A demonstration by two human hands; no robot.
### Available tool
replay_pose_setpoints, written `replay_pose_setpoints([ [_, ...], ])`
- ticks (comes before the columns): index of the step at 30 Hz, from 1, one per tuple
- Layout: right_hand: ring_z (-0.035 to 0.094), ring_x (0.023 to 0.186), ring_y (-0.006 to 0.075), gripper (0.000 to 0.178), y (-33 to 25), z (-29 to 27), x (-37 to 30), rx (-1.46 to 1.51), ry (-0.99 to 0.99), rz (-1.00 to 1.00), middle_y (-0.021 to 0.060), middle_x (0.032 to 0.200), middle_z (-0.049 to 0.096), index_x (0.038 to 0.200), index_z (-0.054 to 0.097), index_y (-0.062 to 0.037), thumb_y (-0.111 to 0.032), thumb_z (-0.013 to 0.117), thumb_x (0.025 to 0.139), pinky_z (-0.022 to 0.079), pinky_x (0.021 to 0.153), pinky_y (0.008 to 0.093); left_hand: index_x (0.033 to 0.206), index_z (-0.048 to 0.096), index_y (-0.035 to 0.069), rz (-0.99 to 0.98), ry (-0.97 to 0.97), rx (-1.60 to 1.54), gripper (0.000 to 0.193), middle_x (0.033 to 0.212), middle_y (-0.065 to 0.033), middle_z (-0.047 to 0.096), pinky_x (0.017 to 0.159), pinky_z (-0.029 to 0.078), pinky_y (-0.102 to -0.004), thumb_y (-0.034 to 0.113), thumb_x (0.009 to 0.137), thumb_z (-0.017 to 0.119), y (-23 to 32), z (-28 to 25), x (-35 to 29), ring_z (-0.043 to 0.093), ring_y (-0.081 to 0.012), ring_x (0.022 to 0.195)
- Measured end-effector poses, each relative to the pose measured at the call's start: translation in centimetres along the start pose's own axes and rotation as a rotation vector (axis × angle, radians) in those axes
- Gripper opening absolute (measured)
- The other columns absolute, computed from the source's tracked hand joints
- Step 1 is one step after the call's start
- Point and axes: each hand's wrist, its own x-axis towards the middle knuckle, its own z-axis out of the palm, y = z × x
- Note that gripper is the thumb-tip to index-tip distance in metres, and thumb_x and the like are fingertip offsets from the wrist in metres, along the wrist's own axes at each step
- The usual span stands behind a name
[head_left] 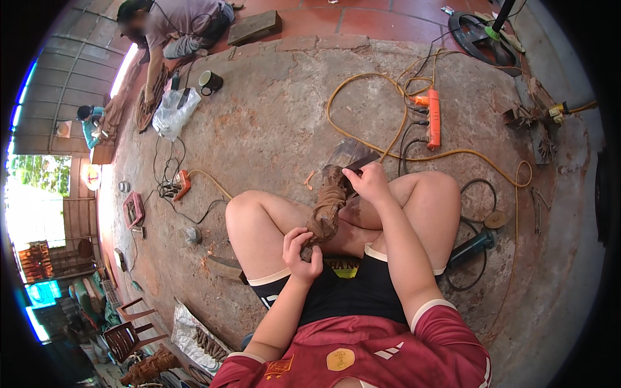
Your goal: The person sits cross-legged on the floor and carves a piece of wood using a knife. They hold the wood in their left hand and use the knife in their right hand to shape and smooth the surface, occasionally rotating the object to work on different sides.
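A brown wood carving with twisted, rounded forms lies slantwise above my crossed legs. My left hand is closed round its lower end, fingers curled over the near side. At the upper end my right hand is closed in a pinch on a dark flat strip, which lies against the carving's top. Whether the strip is sandpaper or a blade I cannot tell. Part of the right fingers' grip is hidden behind the hand. Beyond the carving a clear plastic container rests on the floor.
An orange power strip with a yellow cord lies ahead right. At my right is a teal angle grinder. A second orange power strip, a glass jar and a black mug stand left. Another person works at the far left.
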Motion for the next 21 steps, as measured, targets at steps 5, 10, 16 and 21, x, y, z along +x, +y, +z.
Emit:
replay_pose_setpoints([
  [5, 0.064, 0.063, 0.0393, 0.027, 0.1, 0.8, 0.1, 0.088, 0.186, -0.125, 0.0198, 0.066, 0.065, 0.070, 0.070, 0.0011, -0.022, 0.074, 0.082, 0.050, 0.060, 0.0439, 0.097, 0.065, -0.002, -0.021, 0.002, -0.019, 0.029, 0.105, -0.0220, 0.063, 0.088, 0.050, -0.0413, 0.002, 0.069, 0.063, -0.2, 0.1, -0.2, 0.062, -0.0352, 0.097],
  [10, 0.062, 0.056, 0.0272, 0.026, 0.0, 0.1, -0.4, 0.361, -0.005, 0.165, 0.0128, 0.061, 0.065, 0.069, 0.069, 0.0003, -0.022, 0.077, 0.079, 0.047, 0.057, 0.0366, 0.097, 0.065, -0.002, -0.035, 0.002, -0.020, 0.029, 0.106, -0.0220, 0.063, 0.088, 0.050, -0.0413, 0.002, 0.069, 0.063, 0.0, 0.1, -0.2, 0.062, -0.0351, 0.097],
  [16, 0.058, 0.061, 0.0149, 0.026, -1.0, -1.2, -0.9, 0.379, -0.281, 0.108, 0.0065, 0.065, 0.063, 0.073, 0.065, 0.0000, -0.022, 0.079, 0.078, 0.046, 0.058, 0.0338, 0.097, 0.065, -0.002, -0.032, 0.000, -0.014, 0.029, 0.105, -0.0220, 0.063, 0.089, 0.050, -0.0417, 0.002, 0.068, 0.063, -0.1, 0.1, -0.2, 0.062, -0.0354, 0.097],
  [21, 0.059, 0.065, 0.0127, 0.024, -0.5, -1.0, -0.9, 0.439, -0.329, 0.237, 0.0058, 0.069, 0.065, 0.078, 0.067, 0.0010, -0.020, 0.079, 0.078, 0.048, 0.061, 0.0324, 0.098, 0.065, -0.001, 0.017, 0.001, 0.006, 0.028, 0.105, -0.0212, 0.063, 0.083, 0.053, -0.0388, 0.000, 0.069, 0.065, -0.1, 0.1, 0.0, 0.064, -0.0338, 0.094],
])
